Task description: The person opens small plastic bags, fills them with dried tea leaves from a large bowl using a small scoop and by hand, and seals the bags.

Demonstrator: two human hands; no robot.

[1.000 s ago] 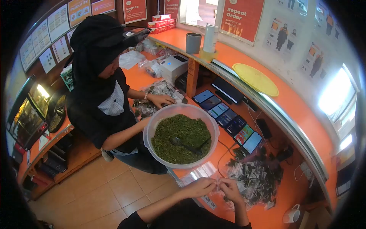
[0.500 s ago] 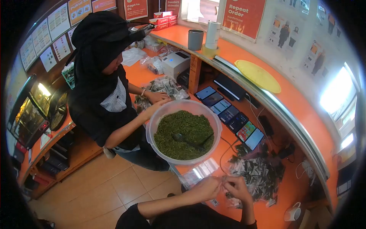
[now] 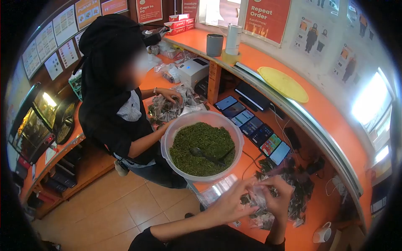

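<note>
A small clear plastic bag (image 3: pixel 258 195) is held between my two hands, over the right part of the orange counter. My left hand (image 3: pixel 234 201) pinches its left side, and my right hand (image 3: pixel 277 196) has its fingers closed at its top right. Beneath and behind them lies a pile of small packets with dark green contents (image 3: pixel 299 190). Beyond my left hand stands a large translucent tub (image 3: pixel 166 157) of chopped green leaves (image 3: pixel 197 142), with a black spoon (image 3: pixel 205 155) resting in it. Flat clear bags (image 3: pixel 215 190) lie beside my left wrist.
Across the tub a co-worker (image 3: pixel 113 96) in black reaches into another packet pile (image 3: pixel 167 106). Several phones (image 3: pixel 251 127) line the counter behind the tub. A yellow lid (image 3: pixel 282 84) and grey cup (image 3: pixel 214 45) sit on the raised ledge. A white mug (image 3: pixel 321 234) is at lower right.
Both my hands have risen and moved slightly right, and the clear bag now shows between them. The co-worker's near hand has drawn back behind the tub rim, while the other stays at the far pile.
</note>
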